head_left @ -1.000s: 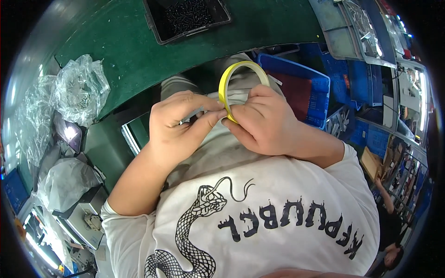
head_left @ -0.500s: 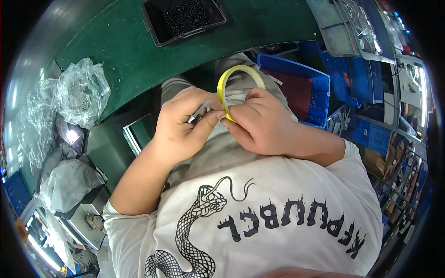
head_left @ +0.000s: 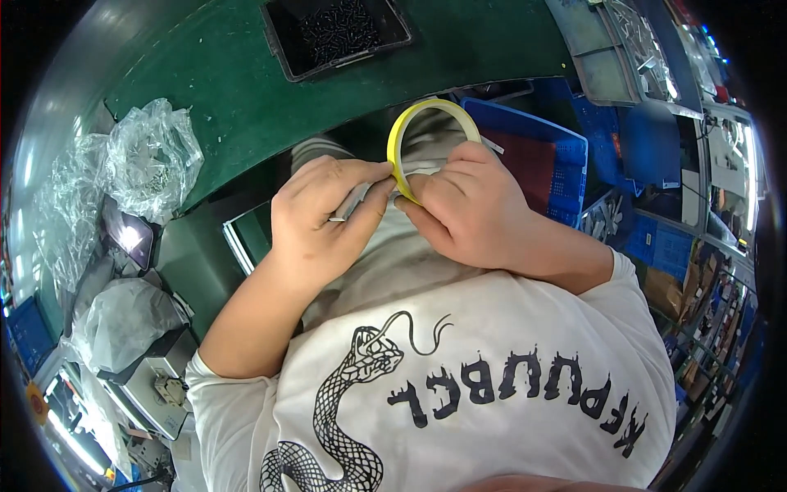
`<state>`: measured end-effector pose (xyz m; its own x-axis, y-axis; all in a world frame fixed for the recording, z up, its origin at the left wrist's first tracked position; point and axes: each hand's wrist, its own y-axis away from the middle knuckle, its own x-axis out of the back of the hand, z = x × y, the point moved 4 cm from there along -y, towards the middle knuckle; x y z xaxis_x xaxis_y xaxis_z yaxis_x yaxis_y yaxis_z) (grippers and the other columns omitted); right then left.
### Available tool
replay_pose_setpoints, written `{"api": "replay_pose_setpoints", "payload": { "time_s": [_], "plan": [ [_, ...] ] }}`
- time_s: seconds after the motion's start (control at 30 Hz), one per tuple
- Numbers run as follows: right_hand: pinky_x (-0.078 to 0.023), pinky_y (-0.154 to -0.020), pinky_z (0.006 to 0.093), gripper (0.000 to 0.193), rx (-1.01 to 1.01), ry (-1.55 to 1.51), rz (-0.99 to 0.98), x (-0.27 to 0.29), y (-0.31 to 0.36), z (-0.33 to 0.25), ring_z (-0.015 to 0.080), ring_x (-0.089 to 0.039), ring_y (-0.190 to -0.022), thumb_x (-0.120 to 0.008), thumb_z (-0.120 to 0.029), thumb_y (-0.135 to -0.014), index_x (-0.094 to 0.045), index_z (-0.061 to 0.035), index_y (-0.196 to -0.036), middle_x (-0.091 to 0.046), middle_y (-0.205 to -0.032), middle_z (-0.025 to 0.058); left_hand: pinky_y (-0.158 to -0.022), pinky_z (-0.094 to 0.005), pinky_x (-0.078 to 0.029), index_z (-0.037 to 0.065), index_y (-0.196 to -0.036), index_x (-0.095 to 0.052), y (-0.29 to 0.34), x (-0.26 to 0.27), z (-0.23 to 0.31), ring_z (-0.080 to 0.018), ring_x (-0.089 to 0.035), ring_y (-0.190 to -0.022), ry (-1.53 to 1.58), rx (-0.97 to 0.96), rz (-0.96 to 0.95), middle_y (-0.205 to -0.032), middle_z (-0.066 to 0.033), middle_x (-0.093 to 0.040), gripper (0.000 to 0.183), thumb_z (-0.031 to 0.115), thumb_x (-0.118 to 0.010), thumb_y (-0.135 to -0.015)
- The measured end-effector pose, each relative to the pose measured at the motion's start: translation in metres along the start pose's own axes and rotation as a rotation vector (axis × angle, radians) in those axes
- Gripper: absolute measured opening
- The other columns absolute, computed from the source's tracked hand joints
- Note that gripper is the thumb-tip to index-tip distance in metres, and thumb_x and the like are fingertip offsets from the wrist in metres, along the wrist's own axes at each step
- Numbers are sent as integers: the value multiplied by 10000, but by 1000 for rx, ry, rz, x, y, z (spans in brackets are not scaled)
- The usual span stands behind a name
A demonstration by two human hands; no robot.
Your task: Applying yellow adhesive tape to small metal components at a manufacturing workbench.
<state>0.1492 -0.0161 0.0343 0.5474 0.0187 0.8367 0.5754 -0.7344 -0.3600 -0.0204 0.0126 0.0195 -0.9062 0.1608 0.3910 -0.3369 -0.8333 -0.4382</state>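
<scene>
A roll of yellow tape [head_left: 394, 150] stands on edge above my lap. My right hand [head_left: 479, 209] is closed on its lower part, with fingers inside the ring and the thumb below. My left hand [head_left: 307, 217] is also closed, and a small flat grey piece [head_left: 356, 199], seemingly metal, shows between its thumb and fingers. Most of that piece is hidden by the hand. The left thumb and index fingertips touch or nearly touch the near left edge of the roll. Whether they pinch the tape's loose end cannot be made out.
Ahead is a green table [head_left: 221, 90] bearing a black bin [head_left: 283, 61] of small dark parts. Crumpled clear plastic bags [head_left: 156, 156] lie at left. A blue crate [head_left: 570, 172] stands right of my legs. Shelves with parts line the far right.
The roll has shifted slightly up and to the right with my right hand. My left index finger has straightened toward the roll, and less of the grey piece shows.
</scene>
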Motion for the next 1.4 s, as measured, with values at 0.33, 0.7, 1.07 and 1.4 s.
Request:
{"api": "replay_pose_setpoints", "payload": {
  "time_s": [0.33, 0.7, 1.07, 1.4],
  "plan": [
    [-441, -704, 355, 215, 33, 102, -66, -5, 3, 1, 210, -594, -607, -737, -135, -800, -642, -28, -960, -610, -704, 36, -621, -345, -515, 41, -869, -673, -2, -3, -1, -271, -645, -667, -107, 27, -66, -763, -90, -669, 195, 2, -766, -702],
    [-446, -706, 355, 190, -40, 102, -112, -11, 9, 3, 207, -600, -612, -721, -142, -815, -643, -30, -946, -615, -701, 43, -621, -361, -519, 22, -882, -662, 4, -11, -10, -310, -645, -679, -47, 149, -97, -763, -128, -656, 169, 31, -759, -743],
    [-450, -704, 378, 174, -125, 29, -151, -12, 12, 5, 240, -608, -621, -700, -143, -845, -635, -25, -955, -610, -688, 66, -632, -250, -456, -27, -887, -665, 3, -16, -3, -111, -574, -688, 187, 197, -246, -803, -71, -654, 84, -68, -663, -814],
    [-449, -710, 376, 196, -95, 5, -78, -10, 10, 5, 232, -601, -635, -707, -164, -853, -634, -32, -978, -614, -732, 63, -622, -250, -505, 3, -966, -704, 11, -13, -17, -135, -629, -677, 186, 407, -20, -892, -101, -713, 153, -26, -728, -818]
  ]
}}
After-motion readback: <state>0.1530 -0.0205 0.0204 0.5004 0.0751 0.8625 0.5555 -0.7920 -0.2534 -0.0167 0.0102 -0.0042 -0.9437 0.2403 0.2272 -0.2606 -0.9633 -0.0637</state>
